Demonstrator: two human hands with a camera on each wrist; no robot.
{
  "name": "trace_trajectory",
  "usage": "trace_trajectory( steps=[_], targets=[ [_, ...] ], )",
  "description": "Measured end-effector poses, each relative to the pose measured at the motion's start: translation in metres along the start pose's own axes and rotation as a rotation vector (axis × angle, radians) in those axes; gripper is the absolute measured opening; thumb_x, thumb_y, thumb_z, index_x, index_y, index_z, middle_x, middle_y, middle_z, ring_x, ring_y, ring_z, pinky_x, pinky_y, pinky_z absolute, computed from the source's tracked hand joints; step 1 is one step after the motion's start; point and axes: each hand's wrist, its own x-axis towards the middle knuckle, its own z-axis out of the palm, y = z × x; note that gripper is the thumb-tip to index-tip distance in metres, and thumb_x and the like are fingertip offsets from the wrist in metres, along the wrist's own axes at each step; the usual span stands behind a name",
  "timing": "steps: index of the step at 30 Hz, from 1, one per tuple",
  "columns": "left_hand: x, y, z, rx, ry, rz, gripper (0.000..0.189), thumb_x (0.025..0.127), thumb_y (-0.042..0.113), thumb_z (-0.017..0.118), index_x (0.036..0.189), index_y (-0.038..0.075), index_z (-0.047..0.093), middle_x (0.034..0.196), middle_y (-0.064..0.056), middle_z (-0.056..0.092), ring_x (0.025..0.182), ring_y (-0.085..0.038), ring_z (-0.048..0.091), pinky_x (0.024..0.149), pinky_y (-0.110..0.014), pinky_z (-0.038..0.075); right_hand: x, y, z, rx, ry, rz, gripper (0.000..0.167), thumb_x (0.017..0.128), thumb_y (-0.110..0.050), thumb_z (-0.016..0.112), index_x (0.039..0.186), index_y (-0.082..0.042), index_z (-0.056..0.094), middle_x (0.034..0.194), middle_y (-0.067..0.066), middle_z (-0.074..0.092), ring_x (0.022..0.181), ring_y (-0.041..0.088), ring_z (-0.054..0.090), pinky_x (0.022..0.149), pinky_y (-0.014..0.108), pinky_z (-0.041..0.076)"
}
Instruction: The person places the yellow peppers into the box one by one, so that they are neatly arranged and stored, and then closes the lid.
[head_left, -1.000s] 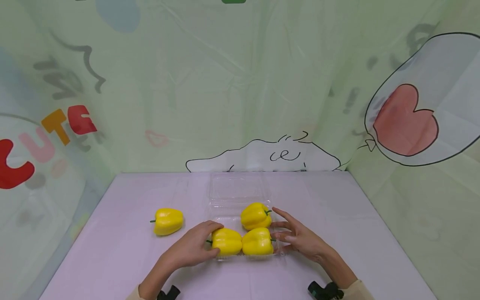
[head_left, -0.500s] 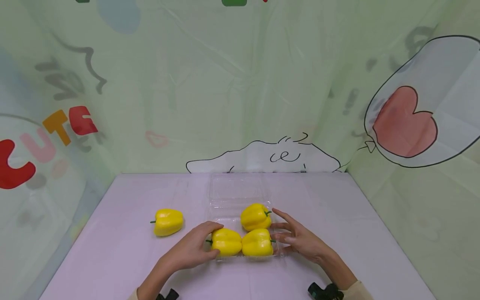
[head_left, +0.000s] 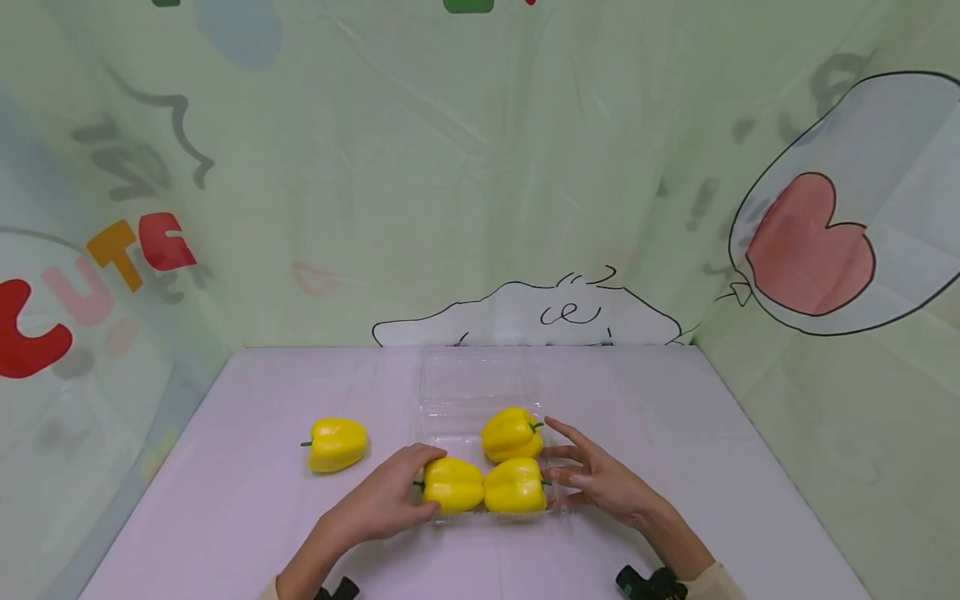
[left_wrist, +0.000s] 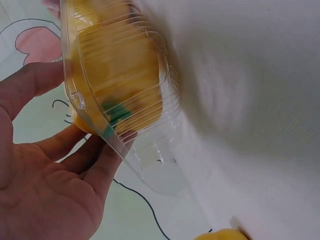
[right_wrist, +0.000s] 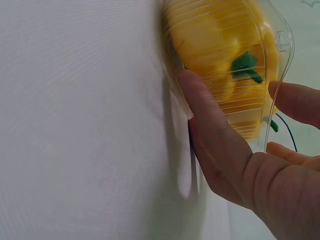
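A clear plastic clamshell box (head_left: 450,446) stands with its lid (head_left: 476,379) folded back. In it are three yellow bell peppers with green stems: the front left pepper (head_left: 453,485), the front right pepper (head_left: 515,485) and the back right pepper (head_left: 512,433). My left hand (head_left: 386,492) grips the front left one, its thumb over the box rim in the left wrist view. My right hand (head_left: 603,483) rests against the box's right side with fingers spread. In the right wrist view its fingertips (right_wrist: 192,85) touch the ribbed outer wall (right_wrist: 240,107).
Another yellow bell pepper (head_left: 337,445) lies on the white table (head_left: 262,517), left of the box. Behind the table hangs a pale green printed curtain (head_left: 450,167), which also closes off both sides.
The head view tips very slightly. Both hands, the box and the peppers keep their places.
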Motion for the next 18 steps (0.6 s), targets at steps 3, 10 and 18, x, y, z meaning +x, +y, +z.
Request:
trace_trajectory(
  steps=[3, 10, 18],
  targets=[
    [0.0005, 0.0006, -0.0002, 0.008, -0.004, -0.001, 0.067, 0.09, 0.026, 0.08, 0.15, 0.009, 0.055, 0.151, -0.006, 0.06, 0.141, -0.029, 0.056, 0.119, -0.056, 0.046, 0.0, -0.0001, -0.0001, -0.002, 0.004, 0.0, 0.091, 0.103, -0.021, 0.07, 0.172, -0.025, 0.011, 0.165, 0.037, 0.03, 0.13, 0.032, 0.064, 0.09, 0.049, 0.065],
    [0.0005, 0.0034, -0.001, 0.031, -0.021, -0.008, 0.069, 0.089, 0.026, 0.081, 0.15, 0.007, 0.055, 0.152, -0.011, 0.06, 0.143, -0.033, 0.055, 0.12, -0.057, 0.045, -0.001, 0.0003, 0.0, 0.002, 0.006, 0.005, 0.091, 0.103, -0.021, 0.07, 0.172, -0.026, 0.011, 0.165, 0.037, 0.03, 0.132, 0.034, 0.063, 0.091, 0.049, 0.065],
    [0.0012, 0.0046, -0.0015, 0.073, -0.035, -0.001, 0.07, 0.091, 0.027, 0.078, 0.152, 0.003, 0.054, 0.151, -0.014, 0.061, 0.141, -0.031, 0.057, 0.119, -0.055, 0.047, -0.0006, -0.0003, 0.0007, -0.003, 0.005, 0.002, 0.091, 0.103, -0.022, 0.07, 0.172, -0.025, 0.011, 0.164, 0.036, 0.032, 0.13, 0.032, 0.064, 0.09, 0.048, 0.065]
  ],
)
